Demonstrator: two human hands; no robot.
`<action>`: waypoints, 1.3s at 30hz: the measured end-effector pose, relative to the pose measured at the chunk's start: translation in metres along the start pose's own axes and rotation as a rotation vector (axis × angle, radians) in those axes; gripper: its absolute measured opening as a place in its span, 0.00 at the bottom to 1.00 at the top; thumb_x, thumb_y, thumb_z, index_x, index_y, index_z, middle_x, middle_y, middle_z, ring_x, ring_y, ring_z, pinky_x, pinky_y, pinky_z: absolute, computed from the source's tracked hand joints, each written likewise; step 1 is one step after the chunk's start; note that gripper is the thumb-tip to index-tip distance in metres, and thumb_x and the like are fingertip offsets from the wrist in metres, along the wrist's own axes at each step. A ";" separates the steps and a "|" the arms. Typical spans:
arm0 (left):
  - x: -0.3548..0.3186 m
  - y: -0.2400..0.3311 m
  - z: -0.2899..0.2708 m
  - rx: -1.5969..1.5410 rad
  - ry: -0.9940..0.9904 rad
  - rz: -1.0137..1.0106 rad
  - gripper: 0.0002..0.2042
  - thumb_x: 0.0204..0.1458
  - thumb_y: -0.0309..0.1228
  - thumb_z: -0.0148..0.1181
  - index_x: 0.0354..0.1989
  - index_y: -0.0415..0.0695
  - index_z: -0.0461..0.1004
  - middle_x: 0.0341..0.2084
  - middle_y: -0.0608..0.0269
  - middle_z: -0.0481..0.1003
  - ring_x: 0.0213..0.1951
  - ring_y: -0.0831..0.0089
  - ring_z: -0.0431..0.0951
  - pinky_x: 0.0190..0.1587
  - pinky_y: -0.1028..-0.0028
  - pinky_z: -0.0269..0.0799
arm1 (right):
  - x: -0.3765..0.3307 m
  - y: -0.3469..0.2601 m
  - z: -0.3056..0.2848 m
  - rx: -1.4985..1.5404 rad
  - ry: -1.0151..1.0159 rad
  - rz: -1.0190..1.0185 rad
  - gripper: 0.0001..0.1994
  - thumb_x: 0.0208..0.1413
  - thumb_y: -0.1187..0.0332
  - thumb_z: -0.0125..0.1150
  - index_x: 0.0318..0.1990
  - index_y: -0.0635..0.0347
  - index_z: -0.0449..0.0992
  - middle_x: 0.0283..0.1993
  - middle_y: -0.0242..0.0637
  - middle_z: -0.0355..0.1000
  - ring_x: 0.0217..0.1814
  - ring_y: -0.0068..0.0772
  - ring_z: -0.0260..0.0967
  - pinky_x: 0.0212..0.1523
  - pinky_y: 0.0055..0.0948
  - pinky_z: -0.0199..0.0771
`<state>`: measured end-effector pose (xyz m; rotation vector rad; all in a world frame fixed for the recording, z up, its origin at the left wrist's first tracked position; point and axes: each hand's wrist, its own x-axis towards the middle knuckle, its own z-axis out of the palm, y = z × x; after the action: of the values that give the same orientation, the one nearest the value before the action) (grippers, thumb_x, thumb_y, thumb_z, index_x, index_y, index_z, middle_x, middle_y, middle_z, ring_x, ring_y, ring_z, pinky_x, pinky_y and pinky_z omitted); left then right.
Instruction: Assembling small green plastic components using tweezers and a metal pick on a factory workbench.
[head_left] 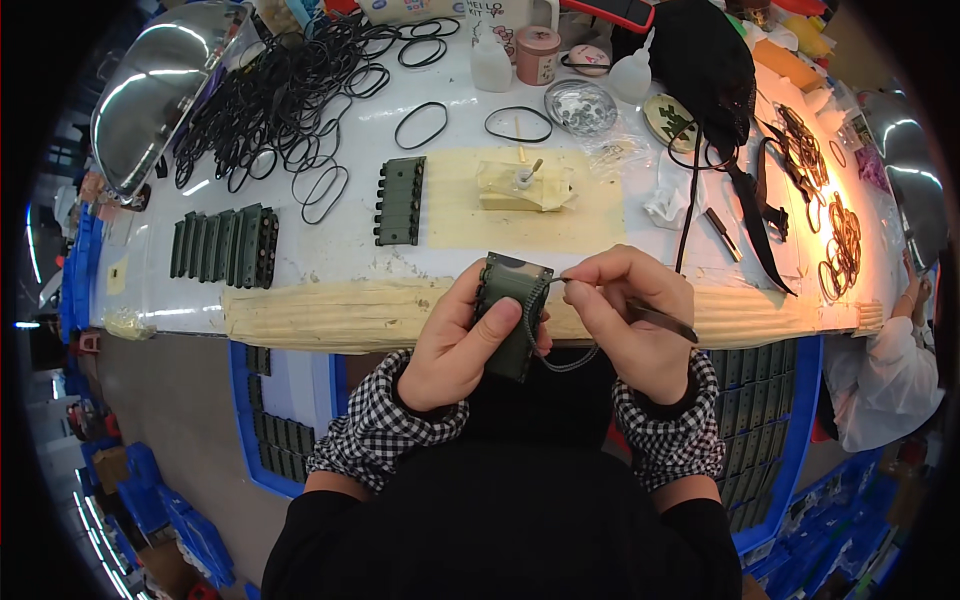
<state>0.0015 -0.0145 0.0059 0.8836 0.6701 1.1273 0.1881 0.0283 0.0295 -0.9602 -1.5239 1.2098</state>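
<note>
My left hand (455,345) grips a dark green plastic housing (507,283) above the padded table edge, thumb across its face. A thin dark ribbed strip (572,366) runs along the housing's right side and hangs in a loose loop below. In my right hand (635,310) are dark tweezers (665,321), pinched between thumb and fingers. Their tip points at the housing's upper right corner; whether it grips the strip there is too small to tell. A few similar green housings (400,202) stand in a row beyond my left hand, and another row (225,247) lies farther left.
Black rubber rings (270,100) heap at the back left. A tape-wrapped block (525,188) stands ahead, with a metal dish (580,107) and squeeze bottles (490,66) behind. Blue trays (245,400) of housings sit below the table edge. Another person's sleeve (890,385) is at right.
</note>
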 end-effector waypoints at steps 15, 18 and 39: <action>0.002 -0.011 0.007 0.072 0.133 0.121 0.14 0.64 0.32 0.45 0.52 0.37 0.62 0.38 0.59 0.74 0.39 0.74 0.77 0.42 0.77 0.73 | -0.004 0.009 0.011 0.201 -0.027 0.222 0.03 0.52 0.75 0.61 0.32 0.65 0.76 0.21 0.24 0.72 0.14 0.02 0.50 0.16 0.10 0.46; 0.002 -0.010 0.008 0.091 0.139 0.121 0.14 0.64 0.32 0.45 0.52 0.37 0.62 0.38 0.59 0.74 0.39 0.74 0.77 0.41 0.77 0.73 | -0.003 0.005 0.011 0.139 -0.031 0.206 0.03 0.52 0.75 0.61 0.32 0.65 0.75 0.21 0.24 0.72 0.15 0.03 0.51 0.15 0.10 0.46; 0.005 -0.012 0.014 -0.045 0.202 0.119 0.13 0.63 0.30 0.45 0.53 0.36 0.63 0.45 0.58 0.73 0.47 0.73 0.74 0.51 0.70 0.73 | 0.002 -0.002 0.012 -0.245 -0.007 -0.033 0.07 0.48 0.79 0.63 0.36 0.65 0.76 0.28 0.34 0.74 0.20 0.19 0.67 0.19 0.18 0.65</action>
<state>0.0203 -0.0150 0.0027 0.7849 0.7623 1.3458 0.1758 0.0269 0.0311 -1.0857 -1.7149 1.0199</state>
